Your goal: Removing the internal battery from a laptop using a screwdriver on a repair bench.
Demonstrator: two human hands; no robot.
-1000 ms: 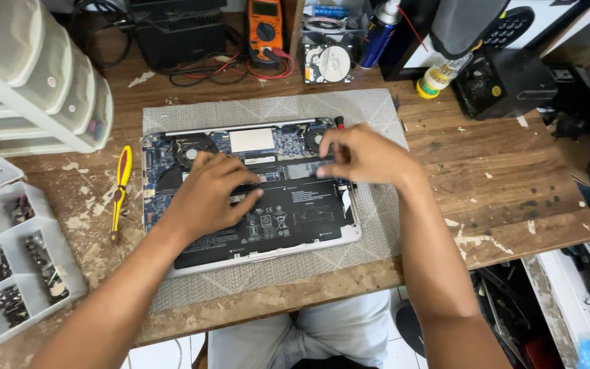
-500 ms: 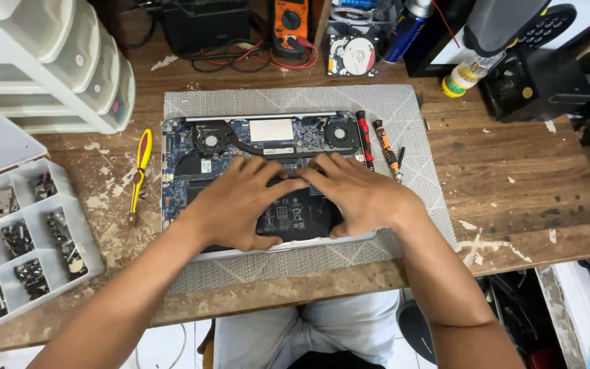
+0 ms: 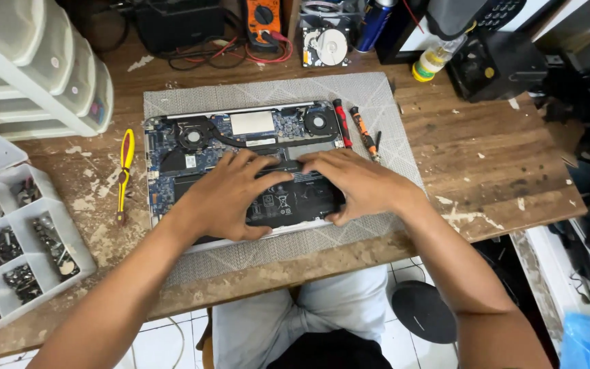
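An opened laptop [image 3: 172, 147] lies bottom-up on a grey mat [image 3: 390, 109], showing its circuit board, two fans and a black battery [image 3: 291, 201]. My left hand [image 3: 223, 195] lies flat over the battery's left part, fingers spread toward its upper edge. My right hand [image 3: 356, 184] grips the battery's right end, fingertips on its top edge and thumb at the lower edge. Two screwdrivers, one red-and-black [image 3: 340, 123] and one orange-and-black [image 3: 364, 133], lie on the mat just right of the laptop.
Yellow-handled pliers [image 3: 125, 171] lie left of the mat. A white compartment tray of small screws and parts [image 3: 15, 239] sits at far left, below a white drawer unit [image 3: 35, 61]. A multimeter [image 3: 262, 20], bare hard drive [image 3: 326, 44], bottle [image 3: 435, 58] and black box [image 3: 496, 65] line the back.
Both hands came together onto the battery; a second ago my right hand was at the laptop's upper right. The screwdrivers are now uncovered beside the laptop.
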